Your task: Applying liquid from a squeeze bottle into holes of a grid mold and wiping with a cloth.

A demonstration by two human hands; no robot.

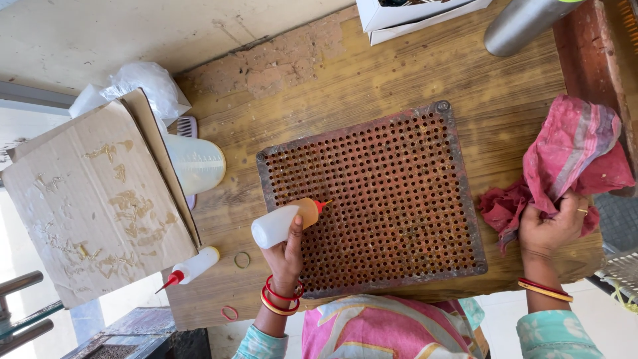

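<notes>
My left hand (286,256) grips a white squeeze bottle (282,222) with an orange end and a red nozzle. The bottle lies sideways, its tip touching or just over the left part of a rusty perforated metal plate (372,199) full of small round holes. My right hand (550,226) clutches a crumpled pink and red striped cloth (568,159) at the right edge of the wooden table (319,100), beside the plate. Red and yellow bangles ring both wrists.
A second squeeze bottle (191,267) with a red tip lies near the table's front left. A translucent cup (195,163), glue-stained cardboard (93,206) and a plastic bag (143,86) sit left. A white box (412,16) and metal cylinder (522,25) stand at the back.
</notes>
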